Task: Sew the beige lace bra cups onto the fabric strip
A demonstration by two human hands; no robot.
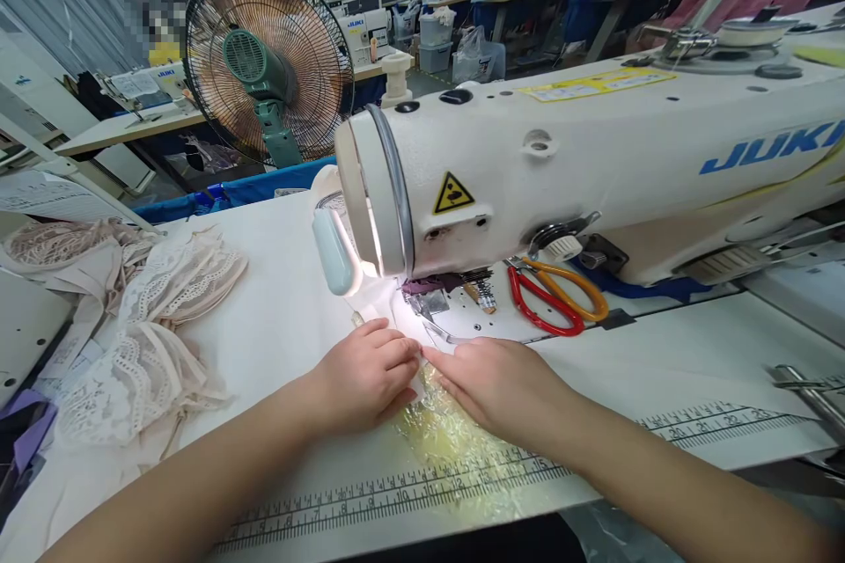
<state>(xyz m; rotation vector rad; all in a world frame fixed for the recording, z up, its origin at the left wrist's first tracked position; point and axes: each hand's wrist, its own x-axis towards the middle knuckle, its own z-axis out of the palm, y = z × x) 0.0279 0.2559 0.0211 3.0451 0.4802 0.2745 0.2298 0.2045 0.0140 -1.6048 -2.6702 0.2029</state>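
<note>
Fingers (400,352) of the left hand (366,374) curl together below the head of the sewing machine (462,149), and the right hand's (492,383) index finger reaches in to meet them. In this head view, whether either hand pinches the pale fabric (378,299) I cannot tell (the knuckles hide it); that cloth lies brightly lit beneath the machine head, just beyond the left fingers. Probably the step is positioning or guiding cloth for stitching. The next move would call for keeping it flat and aligned, fingertips clear of the needle area. Scissors (545,303) rest nearby.
</note>
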